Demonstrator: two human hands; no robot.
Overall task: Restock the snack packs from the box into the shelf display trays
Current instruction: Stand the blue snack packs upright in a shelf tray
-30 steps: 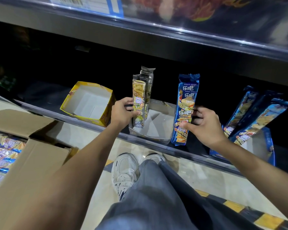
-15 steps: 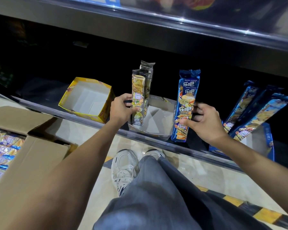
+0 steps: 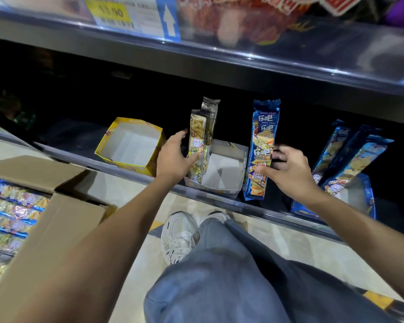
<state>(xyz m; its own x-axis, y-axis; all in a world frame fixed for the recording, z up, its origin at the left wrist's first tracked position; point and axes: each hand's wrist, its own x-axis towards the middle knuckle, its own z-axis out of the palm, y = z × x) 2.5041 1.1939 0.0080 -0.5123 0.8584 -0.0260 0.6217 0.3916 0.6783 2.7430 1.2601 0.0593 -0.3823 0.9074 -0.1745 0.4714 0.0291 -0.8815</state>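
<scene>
My right hand (image 3: 287, 173) pinches the blue pack (image 3: 264, 145), thumb in front, fingers behind. The pack stands upright at the shelf's (image 3: 275, 212) front edge, just right of the grey tray (image 3: 222, 169). The blue tray (image 3: 371, 201) lies further right, so I judge it goes there. My left hand (image 3: 173, 157) holds the yellow packs (image 3: 197, 141), which stand upright in the grey tray's left corner.

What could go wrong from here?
1. The blue pack stands on end outside any tray, near the shelf lip; if the right hand releases, it may tip off.
2. The yellow packs stand in a mostly empty grey tray; they could topple once the left hand lets go.
</scene>
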